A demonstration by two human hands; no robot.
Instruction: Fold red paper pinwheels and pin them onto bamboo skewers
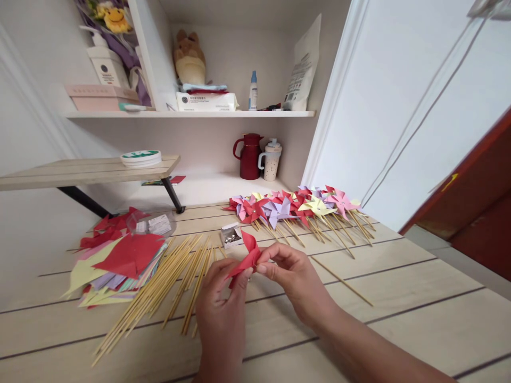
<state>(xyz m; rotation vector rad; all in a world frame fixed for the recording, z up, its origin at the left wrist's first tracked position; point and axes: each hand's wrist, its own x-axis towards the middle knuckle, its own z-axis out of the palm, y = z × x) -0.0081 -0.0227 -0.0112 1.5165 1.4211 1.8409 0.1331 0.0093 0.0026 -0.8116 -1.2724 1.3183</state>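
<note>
Pinching red paper (249,259) at frame centre, my left hand (222,298) and right hand (294,277) grip it from both sides, probably so its folds can't spring open, with the small box (231,237) just above and sticks (163,283) lower left, seemingly for easy reach.

Soft daylight-pale brightness with edge distortion

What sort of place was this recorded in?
Probably a room in a home, perhaps a dormitory: a brown-and-cream plush toy and a dark red, handled jug stand in white open shelving behind a pale, plank-topped table.
</note>
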